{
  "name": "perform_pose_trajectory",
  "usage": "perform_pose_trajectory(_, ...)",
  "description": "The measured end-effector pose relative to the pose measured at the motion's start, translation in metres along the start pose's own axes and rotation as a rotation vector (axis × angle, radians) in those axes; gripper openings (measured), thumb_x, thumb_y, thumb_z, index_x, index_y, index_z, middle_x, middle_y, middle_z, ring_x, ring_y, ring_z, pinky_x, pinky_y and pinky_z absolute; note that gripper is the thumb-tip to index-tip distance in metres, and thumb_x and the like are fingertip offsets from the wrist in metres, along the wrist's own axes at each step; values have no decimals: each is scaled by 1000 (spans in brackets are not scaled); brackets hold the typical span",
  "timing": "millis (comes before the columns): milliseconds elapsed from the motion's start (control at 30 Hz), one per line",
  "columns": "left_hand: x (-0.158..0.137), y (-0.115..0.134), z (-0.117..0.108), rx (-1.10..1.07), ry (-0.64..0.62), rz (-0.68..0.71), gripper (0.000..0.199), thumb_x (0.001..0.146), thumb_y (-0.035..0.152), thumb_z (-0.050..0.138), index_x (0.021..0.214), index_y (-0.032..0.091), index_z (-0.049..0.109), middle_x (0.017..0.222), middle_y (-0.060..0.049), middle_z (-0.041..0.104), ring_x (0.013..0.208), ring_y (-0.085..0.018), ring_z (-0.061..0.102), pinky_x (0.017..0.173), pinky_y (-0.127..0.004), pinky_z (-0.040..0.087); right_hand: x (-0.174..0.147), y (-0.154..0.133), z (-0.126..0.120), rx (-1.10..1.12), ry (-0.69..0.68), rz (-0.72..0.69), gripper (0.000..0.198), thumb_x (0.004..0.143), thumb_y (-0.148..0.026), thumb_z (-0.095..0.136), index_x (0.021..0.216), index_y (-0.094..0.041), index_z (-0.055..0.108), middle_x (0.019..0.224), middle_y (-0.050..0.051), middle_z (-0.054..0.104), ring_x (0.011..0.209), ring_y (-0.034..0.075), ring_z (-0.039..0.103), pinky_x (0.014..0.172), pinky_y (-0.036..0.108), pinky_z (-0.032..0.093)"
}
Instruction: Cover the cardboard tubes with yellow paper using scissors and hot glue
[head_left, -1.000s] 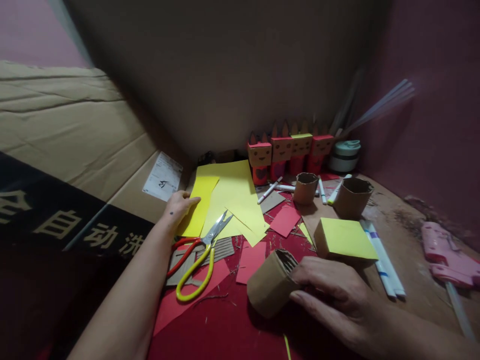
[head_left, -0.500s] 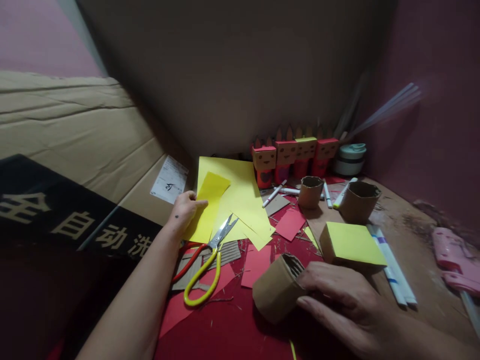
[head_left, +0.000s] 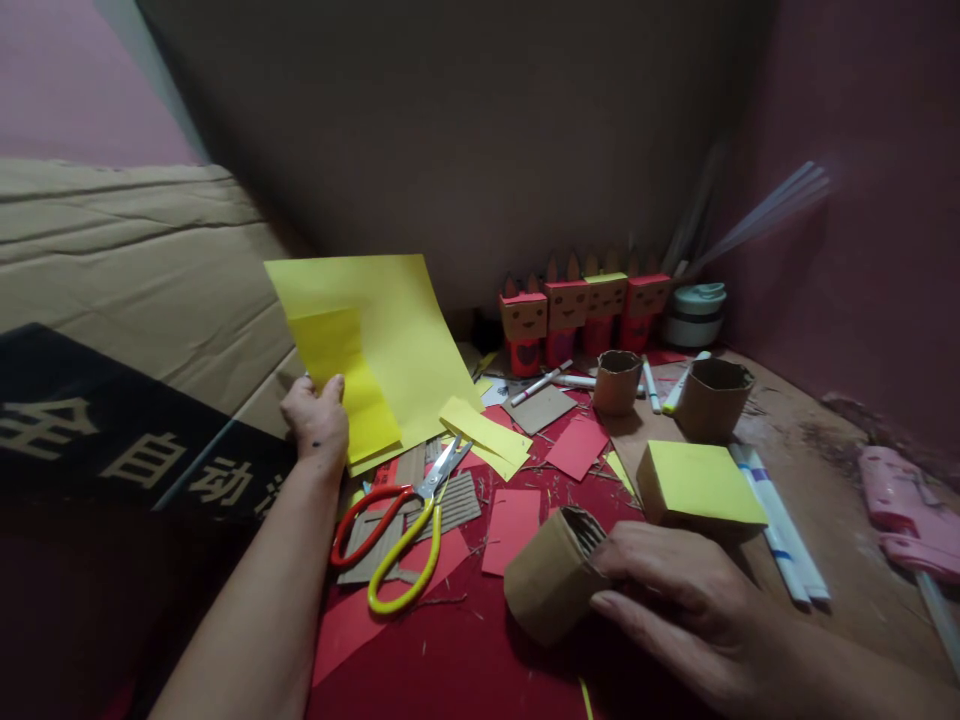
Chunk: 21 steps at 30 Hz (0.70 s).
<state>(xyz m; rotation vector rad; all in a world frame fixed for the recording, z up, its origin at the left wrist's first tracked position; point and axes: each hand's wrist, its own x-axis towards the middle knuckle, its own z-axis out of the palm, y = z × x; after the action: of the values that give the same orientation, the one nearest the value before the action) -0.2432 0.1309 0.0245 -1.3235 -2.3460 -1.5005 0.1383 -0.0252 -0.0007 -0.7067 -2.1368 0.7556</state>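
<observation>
Yellow papers: the big pale sheet [head_left: 401, 330] and the small bright sheet [head_left: 349, 365] are held together at a slant, left of the middle, maybe so that both can be moved at once.
Left hand [head_left: 319, 415]: the sheets' left edge is pinched, with the thumb in front; the fingers behind are mostly hidden.
Brown card tube [head_left: 544, 590]: it is tipped over near the front of the red tabletop [head_left: 450, 660], perhaps kept close so it is not lost.
Right hand [head_left: 675, 590]: the tube's rim is gripped between bent fingers and the thumb.
Scissors [head_left: 409, 535]: they are left a little spread on card scraps [head_left: 457, 505], touched by no hand, likely kept in easy reach.
Card dolls [head_left: 525, 320]: four are stood in a row at the back, perhaps to be kept safe.
</observation>
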Motion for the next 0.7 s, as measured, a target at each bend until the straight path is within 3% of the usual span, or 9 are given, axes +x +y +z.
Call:
perform_pose_trajectory(100, 0, 5, -5, 7, 120, -13, 24, 90, 33, 60, 104, 14, 62, 100, -5, 66, 85, -19, 65, 73, -37, 56, 1, -1, -1, -4, 13, -22, 12, 89, -12, 54, 85, -16, 65, 69, 2, 62, 62, 10, 58, 55, 21, 44)
perform_pose_trajectory(267, 3, 11, -9, -9, 210, -20, 31, 90, 36, 59, 112, 15, 61, 110, -6, 64, 93, -23, 64, 78, -41, 55, 1, -1, -2, -23, -17, -11, 14, 89, -12, 53, 84, -16, 65, 71, 3, 63, 63, 11, 58, 56, 22, 45)
perform_pose_trajectory(500, 3, 11, -7, -61, 217, 27, 30, 90, 34, 60, 113, 15, 61, 112, -7, 64, 94, -22, 64, 79, -41, 55, 0, 1, 0, -21, -18, -20, 15, 91, -13, 51, 87, -16, 65, 70, 3, 62, 63, 12, 57, 56, 23, 43)
perform_pose_trajectory(600, 2, 14, -7, -77, 246, 21, 27, 89, 34, 60, 108, 15, 62, 105, -5, 65, 87, -20, 65, 74, -38, 56, 1, 0, -1, -45, 0, -25, 13, 90, -13, 52, 85, -14, 64, 70, 4, 61, 63, 12, 56, 56, 24, 43)
perform_pose_trajectory(700, 0, 20, -7, -116, 294, 9, 13, 87, 26, 64, 88, 14, 60, 81, 1, 60, 66, -12, 57, 60, -28, 50, 1, 1, 0, -61, 46, -58, 12, 89, -15, 53, 82, -12, 62, 68, 5, 59, 61, 13, 54, 56, 24, 43)
